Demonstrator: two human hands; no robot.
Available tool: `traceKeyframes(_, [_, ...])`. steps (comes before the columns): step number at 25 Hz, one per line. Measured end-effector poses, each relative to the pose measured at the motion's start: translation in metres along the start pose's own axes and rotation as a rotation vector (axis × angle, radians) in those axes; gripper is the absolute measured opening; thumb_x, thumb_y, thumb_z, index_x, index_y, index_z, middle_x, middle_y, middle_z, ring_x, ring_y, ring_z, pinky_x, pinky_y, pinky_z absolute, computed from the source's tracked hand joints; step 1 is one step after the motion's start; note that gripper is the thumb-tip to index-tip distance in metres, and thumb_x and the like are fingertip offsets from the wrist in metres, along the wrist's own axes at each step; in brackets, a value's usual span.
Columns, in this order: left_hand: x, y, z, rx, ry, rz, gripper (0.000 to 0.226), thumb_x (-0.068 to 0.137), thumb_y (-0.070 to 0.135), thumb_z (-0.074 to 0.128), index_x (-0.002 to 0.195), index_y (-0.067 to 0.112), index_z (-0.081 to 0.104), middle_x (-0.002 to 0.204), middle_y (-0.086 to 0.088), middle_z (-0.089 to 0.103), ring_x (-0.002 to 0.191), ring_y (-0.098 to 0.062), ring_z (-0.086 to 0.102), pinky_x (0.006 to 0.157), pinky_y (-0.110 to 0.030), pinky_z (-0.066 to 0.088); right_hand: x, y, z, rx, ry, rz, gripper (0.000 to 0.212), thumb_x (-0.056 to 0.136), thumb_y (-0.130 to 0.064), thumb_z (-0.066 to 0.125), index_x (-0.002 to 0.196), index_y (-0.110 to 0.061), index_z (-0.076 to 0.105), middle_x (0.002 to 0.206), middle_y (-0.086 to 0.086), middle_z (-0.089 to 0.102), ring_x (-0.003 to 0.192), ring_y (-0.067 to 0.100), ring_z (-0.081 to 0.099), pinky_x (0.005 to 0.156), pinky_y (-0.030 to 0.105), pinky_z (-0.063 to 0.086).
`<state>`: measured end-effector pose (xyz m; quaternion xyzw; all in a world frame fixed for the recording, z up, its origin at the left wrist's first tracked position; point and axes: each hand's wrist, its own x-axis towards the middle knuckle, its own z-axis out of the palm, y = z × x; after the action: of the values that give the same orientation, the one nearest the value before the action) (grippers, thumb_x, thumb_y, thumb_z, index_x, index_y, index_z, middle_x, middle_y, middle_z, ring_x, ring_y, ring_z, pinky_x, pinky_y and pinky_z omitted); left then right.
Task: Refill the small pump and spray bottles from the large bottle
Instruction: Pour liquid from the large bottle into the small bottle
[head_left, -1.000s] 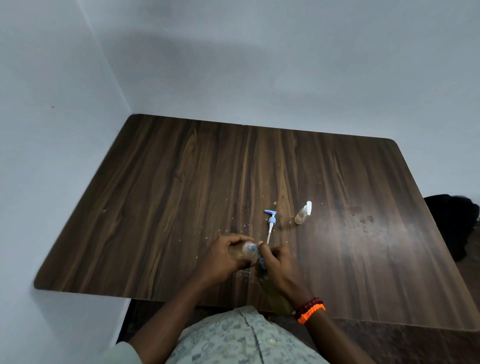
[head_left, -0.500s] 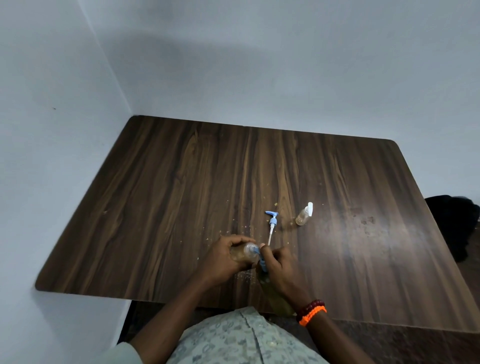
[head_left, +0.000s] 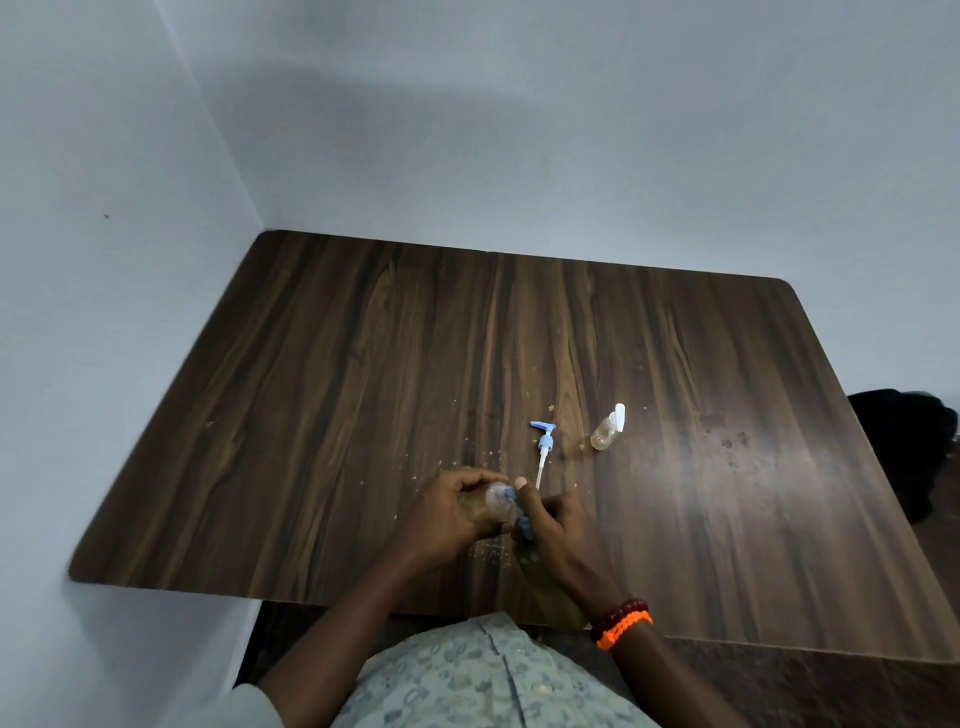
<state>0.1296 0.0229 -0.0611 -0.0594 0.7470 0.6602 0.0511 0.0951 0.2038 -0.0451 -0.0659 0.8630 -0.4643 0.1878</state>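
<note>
My left hand (head_left: 452, 512) grips a small clear bottle (head_left: 485, 506) with amber liquid, its open neck turned to the right. My right hand (head_left: 553, 525) holds the large bottle (head_left: 550, 592) of yellowish liquid, tilted so that its blue top (head_left: 523, 522) meets the small bottle's mouth. Both hover just above the near part of the wooden table (head_left: 363, 389). A blue pump head with its white tube (head_left: 543, 449) lies loose on the table just beyond my hands. A small spray bottle with a white cap (head_left: 608, 428) rests tilted to its right.
Small crumbs and drops are scattered on the table around my hands. The table sits in a corner with walls at the left and back. A dark object (head_left: 904, 447) stands off the table's right edge. Beaded bracelets (head_left: 621, 621) circle my right wrist.
Both hands and the two bottles have hardly moved; the large bottle's blue top stays at the small bottle's mouth.
</note>
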Motion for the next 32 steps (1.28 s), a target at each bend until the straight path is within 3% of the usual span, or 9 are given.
traceKeyframes(3, [0.0008,-0.0012,-0.0008,0.030,0.016,0.002,0.042,0.079,0.010,0.091,0.117,0.022,0.078,0.111,0.006,0.080,0.104,-0.010,0.077,0.078,-0.020,0.062,-0.0005,-0.0005,-0.0012,0.024,0.020,-0.016,0.103,0.079,-0.095,0.037,0.063,0.000,0.071,0.067,0.016,0.075,0.061,0.029,0.072,0.068,0.047,0.061])
traceKeyframes(8, [-0.0012,-0.0033,0.0011,-0.013,-0.005,-0.031,0.035,0.081,0.016,0.089,0.111,0.030,0.078,0.110,0.007,0.080,0.102,-0.010,0.078,0.077,-0.022,0.063,-0.0009,0.0015,0.0003,-0.015,-0.015,-0.002,0.081,0.083,-0.075,0.040,0.059,-0.004,0.071,0.059,0.014,0.070,0.049,0.019,0.061,0.065,0.052,0.056])
traceKeyframes(14, [-0.0002,-0.0045,0.0001,0.014,0.000,-0.014,0.041,0.081,0.011,0.089,0.119,0.018,0.077,0.112,0.003,0.080,0.104,-0.009,0.077,0.079,-0.022,0.063,-0.0011,0.0035,-0.0008,0.057,0.001,0.000,0.105,0.078,-0.096,0.038,0.069,0.004,0.071,0.071,0.020,0.074,0.067,0.036,0.071,0.068,0.050,0.060])
traceKeyframes(19, [-0.0023,-0.0058,0.0031,-0.029,-0.010,-0.028,0.038,0.081,0.029,0.088,0.117,0.024,0.078,0.112,0.006,0.080,0.103,-0.011,0.078,0.081,-0.029,0.066,-0.0034,0.0019,0.0011,0.028,0.003,0.009,0.070,0.080,-0.077,0.041,0.053,-0.016,0.063,0.051,-0.004,0.059,0.050,0.008,0.054,0.058,0.037,0.045])
traceKeyframes(22, [-0.0010,-0.0041,0.0020,-0.015,-0.014,-0.011,0.036,0.083,0.023,0.088,0.118,0.027,0.077,0.113,0.008,0.079,0.105,-0.011,0.077,0.081,-0.029,0.066,-0.0033,0.0006,-0.0019,0.092,-0.004,0.026,0.100,0.075,-0.095,0.039,0.066,-0.001,0.071,0.066,0.016,0.072,0.064,0.032,0.070,0.065,0.043,0.057])
traceKeyframes(24, [-0.0017,-0.0034,0.0005,0.013,-0.007,0.005,0.038,0.082,0.022,0.089,0.116,0.032,0.077,0.113,0.012,0.079,0.105,-0.008,0.077,0.079,-0.022,0.064,-0.0034,0.0006,-0.0038,0.084,-0.018,-0.008,0.107,0.077,-0.098,0.037,0.065,0.004,0.070,0.066,0.020,0.073,0.062,0.034,0.072,0.066,0.047,0.061])
traceKeyframes(29, [-0.0027,-0.0036,0.0028,-0.026,-0.014,-0.013,0.035,0.080,0.032,0.087,0.113,0.035,0.078,0.113,0.009,0.079,0.104,-0.010,0.077,0.079,-0.026,0.065,-0.0063,0.0015,-0.0041,0.002,-0.007,0.087,0.054,0.097,-0.065,0.051,0.070,-0.020,0.065,0.076,-0.001,0.064,0.072,0.012,0.063,0.085,0.055,0.057])
traceKeyframes(31, [-0.0024,-0.0032,0.0036,-0.043,-0.012,-0.014,0.033,0.081,0.031,0.087,0.113,0.033,0.078,0.113,0.007,0.079,0.104,-0.013,0.077,0.080,-0.028,0.066,-0.0068,0.0003,-0.0037,-0.010,-0.019,0.087,0.055,0.098,-0.065,0.050,0.070,-0.020,0.065,0.078,-0.001,0.065,0.074,0.013,0.064,0.087,0.054,0.058])
traceKeyframes(32, [-0.0019,-0.0032,0.0032,-0.041,-0.012,-0.012,0.033,0.083,0.028,0.087,0.115,0.030,0.078,0.113,0.006,0.080,0.104,-0.013,0.077,0.080,-0.029,0.066,-0.0067,-0.0019,-0.0042,0.004,-0.025,0.080,0.067,0.094,-0.073,0.047,0.070,-0.014,0.068,0.077,0.005,0.070,0.074,0.020,0.068,0.085,0.052,0.058])
